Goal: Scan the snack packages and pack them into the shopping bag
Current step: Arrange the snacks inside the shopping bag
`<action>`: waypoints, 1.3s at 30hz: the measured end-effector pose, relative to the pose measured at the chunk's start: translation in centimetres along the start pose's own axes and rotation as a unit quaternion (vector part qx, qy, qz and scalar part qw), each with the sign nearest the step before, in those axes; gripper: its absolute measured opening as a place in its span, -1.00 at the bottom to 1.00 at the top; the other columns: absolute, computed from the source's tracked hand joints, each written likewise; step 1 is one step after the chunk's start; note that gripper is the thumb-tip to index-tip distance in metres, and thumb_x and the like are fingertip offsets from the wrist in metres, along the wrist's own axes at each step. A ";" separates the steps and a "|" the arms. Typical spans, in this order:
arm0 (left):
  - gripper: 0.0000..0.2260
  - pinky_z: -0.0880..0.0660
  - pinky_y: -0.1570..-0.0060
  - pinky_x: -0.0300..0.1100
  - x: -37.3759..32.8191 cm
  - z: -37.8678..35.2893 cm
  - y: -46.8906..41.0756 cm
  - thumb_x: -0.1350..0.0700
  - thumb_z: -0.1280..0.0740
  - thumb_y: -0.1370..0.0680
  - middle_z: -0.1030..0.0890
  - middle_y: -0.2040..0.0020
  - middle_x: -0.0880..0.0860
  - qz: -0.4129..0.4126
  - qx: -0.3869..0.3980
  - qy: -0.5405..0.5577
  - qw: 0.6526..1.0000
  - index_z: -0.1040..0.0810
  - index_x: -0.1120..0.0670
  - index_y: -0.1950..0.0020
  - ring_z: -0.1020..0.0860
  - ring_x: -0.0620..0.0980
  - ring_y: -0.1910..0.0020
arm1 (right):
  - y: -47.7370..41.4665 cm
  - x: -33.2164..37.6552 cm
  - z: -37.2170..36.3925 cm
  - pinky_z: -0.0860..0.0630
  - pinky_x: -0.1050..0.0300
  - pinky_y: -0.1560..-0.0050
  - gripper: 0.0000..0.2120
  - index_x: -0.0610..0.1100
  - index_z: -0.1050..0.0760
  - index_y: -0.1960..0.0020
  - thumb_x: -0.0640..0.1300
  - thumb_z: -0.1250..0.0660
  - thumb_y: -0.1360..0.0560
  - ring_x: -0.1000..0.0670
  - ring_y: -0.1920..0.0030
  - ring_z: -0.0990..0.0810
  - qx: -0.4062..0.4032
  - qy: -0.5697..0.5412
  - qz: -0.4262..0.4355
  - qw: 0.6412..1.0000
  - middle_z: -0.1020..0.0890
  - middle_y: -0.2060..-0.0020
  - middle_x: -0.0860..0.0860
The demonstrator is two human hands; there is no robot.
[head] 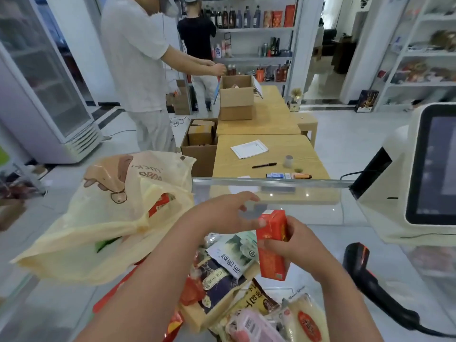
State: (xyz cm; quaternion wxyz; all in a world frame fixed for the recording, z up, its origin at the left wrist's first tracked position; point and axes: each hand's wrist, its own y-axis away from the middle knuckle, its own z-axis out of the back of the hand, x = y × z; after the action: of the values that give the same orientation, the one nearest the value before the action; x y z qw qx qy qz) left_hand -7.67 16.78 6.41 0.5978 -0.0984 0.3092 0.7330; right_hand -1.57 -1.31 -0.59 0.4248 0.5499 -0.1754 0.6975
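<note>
The right hand [293, 245] grips the red carton [272, 245] mid-body; left hand [227, 212] spread. Likely light, stiff; best held by its flat sides.

Little can be read. The cream shopping bag [103, 218] carries brown lettering beside a cartoon animal, seen from behind or upside down, so only round shapes like "oooo" come through. A pale green-and-white snack package [234, 253] bears a column of dark Chinese characters, too blurred to make out. A tan package [259, 301] below it shows large dark Chinese characters, also unclear. The red carton [272, 245] has gold print that is too smeared to read. A pink package [254, 325] shows a barcode with illegible digits.
</note>
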 end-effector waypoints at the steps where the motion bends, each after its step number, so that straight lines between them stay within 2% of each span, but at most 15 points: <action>1: -0.39 -0.44 -0.25 -0.08 -0.3 0.3 -0.1 -0.28 -0.34 -0.44 -0.44 -0.32 -0.09 -0.019 0.020 0.054 0.998 -0.23 -0.24 -0.45 -0.48 -0.08 -0.25 | 0.5 0.6 0.4 -0.57 0.20 0.16 -0.50 0.05 -0.49 -0.10 0.00 -0.57 -0.21 0.08 0.10 -0.67 0.002 -0.034 0.007 0.999 -0.67 0.05 0.06; 4: -0.39 -0.46 -0.26 -0.06 -0.9 0.6 -0.4 -0.16 -0.44 -0.44 -0.47 -0.30 -0.10 -0.103 0.070 0.172 0.977 -0.29 -0.22 -0.44 -0.51 -0.11 -0.24 | 1.8 2.1 1.0 -0.57 0.19 0.14 -0.48 0.00 -0.55 -0.11 -0.02 -0.56 -0.17 0.04 0.06 -0.67 -0.009 -0.100 0.022 0.995 -0.67 0.02 -0.01; 7: -0.53 -0.57 -0.10 -0.10 -1.5 0.3 -0.7 -0.04 -0.48 -0.45 -0.60 -0.10 -0.01 -0.152 0.041 0.266 0.951 -0.45 -0.15 -0.33 -0.62 -0.08 -0.06 | 2.9 3.1 0.8 -0.60 -0.06 -0.04 -0.42 -0.07 -0.56 -0.14 0.01 -0.54 -0.14 -0.14 -0.03 -0.66 -0.018 -0.175 0.027 0.984 -0.66 -0.03 -0.15; 10: -0.64 -0.62 0.12 -0.19 -1.7 0.0 -1.0 0.08 -0.50 -0.44 -0.67 0.11 0.06 -0.128 0.017 0.397 0.909 -0.54 -0.01 -0.21 -0.67 -0.06 0.19 | 4.0 4.0 -0.3 -0.61 -0.09 0.04 -0.43 -0.05 -0.48 -0.23 -0.03 -0.58 -0.28 -0.18 0.02 -0.67 -0.076 -0.257 0.015 0.963 -0.66 -0.02 -0.20; 12: -0.66 -0.64 0.09 -0.07 -1.4 -0.4 -1.4 0.03 -0.53 -0.41 -0.69 0.14 0.12 -0.072 -0.002 0.445 0.892 -0.55 0.04 -0.13 -0.68 0.04 0.21 | 4.9 4.3 -1.5 -0.61 0.00 0.12 -0.52 -0.03 -0.45 -0.24 -0.05 -0.47 -0.35 -0.13 0.07 -0.68 -0.100 -0.281 0.006 0.954 -0.67 0.01 -0.16; 14: -0.65 -0.64 0.08 0.01 -0.9 -0.9 -1.9 -0.14 -0.50 -0.38 -0.69 0.14 0.11 -0.029 -0.053 0.439 0.896 -0.55 0.01 -0.04 -0.68 0.07 0.19 | 5.9 4.3 -2.6 -0.61 0.04 0.07 -0.52 -0.01 -0.44 -0.25 -0.11 -0.45 -0.36 -0.13 0.04 -0.68 -0.101 -0.292 0.012 0.951 -0.67 -0.01 -0.13; 18: -0.54 -0.55 0.30 -0.18 -0.2 -0.8 -1.7 -0.40 -0.23 -0.44 -0.63 0.16 0.00 -0.024 -0.111 0.336 0.935 -0.54 -0.04 -0.02 -0.59 -0.03 0.26 | 7.3 4.4 -4.1 -0.60 0.08 0.05 -0.51 0.04 -0.47 -0.21 -0.15 -0.50 -0.33 -0.15 0.00 -0.67 -0.168 -0.279 0.055 0.944 -0.69 0.02 -0.10; 22: -0.44 -0.58 0.06 -0.05 -0.8 -0.8 -0.8 -0.47 -0.06 -0.46 -0.62 0.06 -0.04 -0.052 -0.120 0.158 0.979 -0.55 -0.09 -0.08 -0.57 -0.02 0.06 | 7.6 4.5 -4.4 -0.63 0.00 0.21 -0.62 0.05 -0.42 -0.23 -0.06 -0.41 -0.45 -0.23 0.16 -0.69 -0.274 -0.235 0.069 0.930 -0.67 0.09 -0.17; 24: -0.45 -0.52 -0.09 -0.01 -1.4 -1.3 -0.5 -0.45 -0.07 -0.47 -0.56 -0.13 0.00 -0.080 -0.158 0.038 0.983 -0.51 -0.13 -0.21 -0.53 0.03 -0.10 | 7.9 4.7 -3.9 -0.59 0.06 0.40 -0.79 -0.06 -0.43 -0.21 -0.11 -0.25 -0.58 -0.25 0.34 -0.66 -0.327 -0.251 0.072 0.908 -0.65 0.16 -0.23; 26: -0.48 -0.46 -0.21 0.03 -2.1 -1.7 -0.1 -0.37 -0.18 -0.49 -0.40 -0.32 -0.01 -0.178 -0.150 0.067 0.970 -0.39 -0.16 -0.38 -0.44 0.02 -0.27 | 8.3 4.8 -3.2 -0.47 0.14 0.55 -0.83 -0.17 -0.47 -0.10 -0.16 -0.14 -0.60 -0.19 0.49 -0.58 -0.335 -0.286 0.071 0.895 -0.61 0.29 -0.27; 29: -0.53 -0.54 -0.12 -0.12 -3.2 -1.5 0.5 -0.20 -0.41 -0.44 -0.46 -0.21 -0.17 -0.274 -0.028 0.178 0.945 -0.46 -0.17 -0.32 -0.50 -0.16 -0.15 | 8.8 4.4 -1.3 -0.34 0.19 0.60 -0.76 -0.23 -0.49 0.06 -0.13 -0.10 -0.57 -0.09 0.56 -0.45 -0.297 -0.316 0.036 0.900 -0.52 0.44 -0.23; 31: -0.52 -0.54 -0.02 -0.26 -3.8 -1.7 0.3 -0.16 -0.49 -0.39 -0.48 -0.12 -0.24 -0.271 0.022 0.166 0.948 -0.49 -0.19 -0.28 -0.53 -0.21 -0.07 | 8.8 3.6 0.2 -0.30 0.22 0.60 -0.70 -0.25 -0.52 0.08 -0.08 -0.09 -0.54 -0.06 0.56 -0.41 -0.263 -0.324 0.004 0.909 -0.50 0.45 -0.20; 34: -0.54 -0.51 0.04 -0.30 -4.8 -3.3 -1.1 -0.17 -0.48 -0.39 -0.52 -0.11 -0.20 -0.234 0.024 0.148 0.961 -0.51 -0.21 -0.26 -0.55 -0.20 -0.03 | 8.3 1.9 2.5 -0.32 0.24 0.59 -0.69 -0.23 -0.53 0.04 -0.04 -0.11 -0.53 -0.03 0.55 -0.42 -0.209 -0.341 -0.046 0.915 -0.51 0.45 -0.16; 37: -0.61 -0.53 0.05 -0.27 -5.5 -6.4 -3.1 -0.15 -0.50 -0.38 -0.58 -0.11 -0.13 -0.165 -0.005 0.233 0.958 -0.58 -0.16 -0.18 -0.58 -0.19 0.00 | 7.8 0.0 4.5 -0.44 0.22 0.54 -0.70 -0.26 -0.54 0.00 -0.05 -0.15 -0.57 -0.04 0.50 -0.50 -0.177 -0.345 -0.086 0.918 -0.61 0.36 -0.22; 39: -0.62 -0.56 0.01 -0.20 -5.9 -8.8 -4.5 -0.13 -0.50 -0.39 -0.61 -0.10 -0.05 -0.113 -0.025 0.279 0.953 -0.60 -0.09 -0.17 -0.60 -0.11 0.00 | 7.3 -2.2 5.7 -0.50 0.20 0.47 -0.74 -0.25 -0.54 -0.06 -0.13 -0.14 -0.59 -0.04 0.47 -0.55 -0.204 -0.290 -0.105 0.929 -0.65 0.29 -0.22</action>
State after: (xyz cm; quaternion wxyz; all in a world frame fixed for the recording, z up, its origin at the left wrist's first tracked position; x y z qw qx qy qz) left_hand -3.90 7.38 0.92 0.5641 -0.3478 0.4323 0.6115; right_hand -3.73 -10.46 0.88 0.5288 0.6451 -0.3710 0.4081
